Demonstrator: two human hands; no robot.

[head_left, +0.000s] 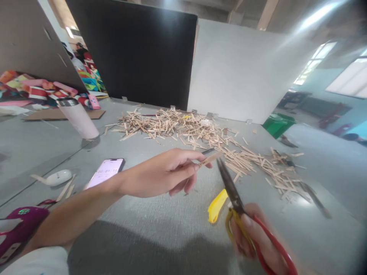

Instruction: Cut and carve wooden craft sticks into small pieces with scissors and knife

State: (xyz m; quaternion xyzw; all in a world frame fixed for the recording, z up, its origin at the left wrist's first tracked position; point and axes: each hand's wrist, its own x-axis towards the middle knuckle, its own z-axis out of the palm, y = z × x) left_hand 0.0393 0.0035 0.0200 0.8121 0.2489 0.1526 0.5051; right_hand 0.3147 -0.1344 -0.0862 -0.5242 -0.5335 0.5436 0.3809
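Observation:
My left hand [172, 172] pinches a thin, flat wooden stick [211, 158] between thumb and fingers, its free end pointing right. In my right hand [258, 236] is a pair of scissors [233, 191] with one yellow and one red handle. The scissor blades look nearly closed, and their tips lie just right of the stick's free end, apparently apart from it. On the table beneath the scissors rests a yellow plastic piece [217, 206] whose kind I cannot make out. Beyond both hands spreads a pile of wooden sticks [160, 124].
To the left stand a pale bottle [78, 118], a lit phone [105, 172] and a white computer mouse [59, 177]. A purple object [24, 229] is near my left forearm. Black [137, 53] and white [229, 68] panels rise behind the pile. A green bin [278, 124] stands at right.

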